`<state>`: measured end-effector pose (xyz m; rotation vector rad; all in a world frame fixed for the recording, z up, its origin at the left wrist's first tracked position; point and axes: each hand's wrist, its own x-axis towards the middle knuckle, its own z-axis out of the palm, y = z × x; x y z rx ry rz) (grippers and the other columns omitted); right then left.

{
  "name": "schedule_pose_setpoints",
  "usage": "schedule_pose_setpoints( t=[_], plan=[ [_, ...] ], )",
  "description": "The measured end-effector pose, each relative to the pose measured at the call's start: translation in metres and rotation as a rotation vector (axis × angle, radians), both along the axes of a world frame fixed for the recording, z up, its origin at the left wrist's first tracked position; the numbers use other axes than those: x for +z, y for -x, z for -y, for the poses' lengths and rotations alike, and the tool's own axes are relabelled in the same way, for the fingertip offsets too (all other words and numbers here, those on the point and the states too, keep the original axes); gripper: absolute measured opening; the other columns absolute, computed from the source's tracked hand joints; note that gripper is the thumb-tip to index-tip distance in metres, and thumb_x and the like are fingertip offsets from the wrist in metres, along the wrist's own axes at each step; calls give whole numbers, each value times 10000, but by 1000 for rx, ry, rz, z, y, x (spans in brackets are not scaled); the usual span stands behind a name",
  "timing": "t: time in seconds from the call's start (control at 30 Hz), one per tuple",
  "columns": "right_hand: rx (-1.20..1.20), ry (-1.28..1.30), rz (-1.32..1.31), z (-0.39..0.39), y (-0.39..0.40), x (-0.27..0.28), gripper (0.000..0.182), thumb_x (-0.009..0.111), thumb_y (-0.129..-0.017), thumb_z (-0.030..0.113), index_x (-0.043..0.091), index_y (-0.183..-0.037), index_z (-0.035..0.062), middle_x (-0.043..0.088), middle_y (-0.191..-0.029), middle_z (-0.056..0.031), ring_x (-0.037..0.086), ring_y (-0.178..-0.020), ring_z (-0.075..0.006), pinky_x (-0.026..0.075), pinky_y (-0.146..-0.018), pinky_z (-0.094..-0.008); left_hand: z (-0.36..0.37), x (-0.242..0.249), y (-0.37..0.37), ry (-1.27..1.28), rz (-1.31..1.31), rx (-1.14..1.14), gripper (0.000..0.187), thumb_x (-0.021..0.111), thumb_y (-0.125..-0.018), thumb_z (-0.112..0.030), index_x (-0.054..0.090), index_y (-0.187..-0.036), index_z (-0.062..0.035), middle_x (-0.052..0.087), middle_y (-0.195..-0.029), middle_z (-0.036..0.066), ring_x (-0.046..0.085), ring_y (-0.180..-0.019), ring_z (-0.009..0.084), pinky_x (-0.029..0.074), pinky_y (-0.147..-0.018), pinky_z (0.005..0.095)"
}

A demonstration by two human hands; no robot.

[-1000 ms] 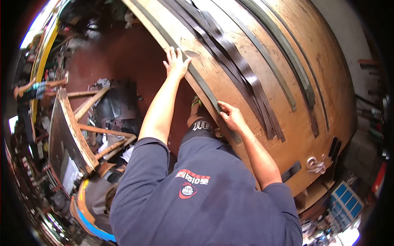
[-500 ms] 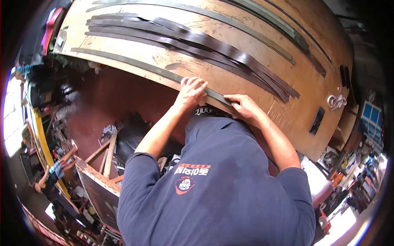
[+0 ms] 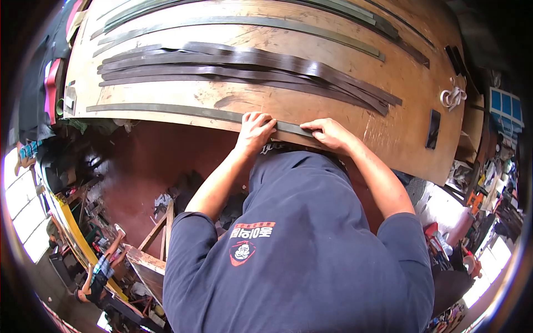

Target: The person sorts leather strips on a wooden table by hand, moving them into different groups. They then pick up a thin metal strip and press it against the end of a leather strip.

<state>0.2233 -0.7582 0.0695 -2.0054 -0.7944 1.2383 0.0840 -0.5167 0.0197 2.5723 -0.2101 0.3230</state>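
Observation:
A long, narrow dark green strip (image 3: 172, 110) lies along the near edge of the wooden table (image 3: 205, 95). My left hand (image 3: 256, 131) is on the strip with its fingers bent over it, pressing it at the table edge. To the right, my right hand (image 3: 328, 135) pinches the strip near its right end, thumb and forefinger together. A short stretch of the strip shows between the two hands. Beyond them lies a bundle of wavy dark brown strips (image 3: 222, 66).
More green strips (image 3: 239, 21) lie farther back. A white looped cord (image 3: 453, 95) and a dark rectangular piece (image 3: 432, 129) are at the table's right. Another person (image 3: 97, 277) is at the lower left, near a yellow beam (image 3: 75, 222). Wooden pieces (image 3: 152, 236) stand below.
The view has turned slightly, so the table and its strips appear more level. Both hands keep nearly the same place on the strip. The other person appears lower and farther right.

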Motion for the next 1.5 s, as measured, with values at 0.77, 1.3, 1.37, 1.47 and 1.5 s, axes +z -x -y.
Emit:
schedule_pose_setpoints(
  t=[0.77, 1.3, 1.37, 1.47, 1.5],
  plan=[
    [-46, -22, 70, 0, 7, -8, 461, 502, -756, 49, 648, -1193, 74, 647, -1178, -167, 611, -1115, -302, 449, -994, -361, 26, -4, -16, 27, 22, -140, 284, 714, -737, -156, 652, -1008, -100, 592, -967, 43, 545, -954, 243, 387, -890, 421],
    [-158, -10, 33, 0, 13, -7, 403, 513, -780, 24, 636, -1163, 9, 669, -1143, -174, 634, -1087, -263, 463, -979, -343, 21, -9, -19, 30, 31, -217, 241, 704, -739, -139, 658, -971, -92, 596, -929, 48, 549, -913, 245, 396, -853, 420],
    [-167, 1, 28, -1, 13, -5, 396, 515, -780, 26, 636, -1156, 5, 671, -1134, -176, 635, -1085, -263, 466, -977, -344, 22, -9, -19, 51, 0, -208, 220, 639, -770, -155, 657, -976, -79, 576, -942, 58, 533, -959, 250, 381, -917, 433],
    [-164, 3, 26, 0, 12, -5, 390, 519, -781, 30, 636, -1152, 1, 673, -1128, -177, 638, -1080, -260, 468, -974, -344, 22, -8, -19, 54, 9, -214, 202, 636, -771, -155, 653, -958, -81, 574, -937, 57, 532, -954, 248, 382, -910, 432],
    [-155, -6, 30, 1, 12, -6, 392, 522, -781, 33, 636, -1155, 1, 673, -1130, -176, 639, -1076, -258, 468, -973, -343, 22, -7, -19, 56, 10, -212, 202, 636, -771, -155, 653, -958, -81, 574, -937, 57, 532, -954, 248, 382, -910, 432]
  ],
)
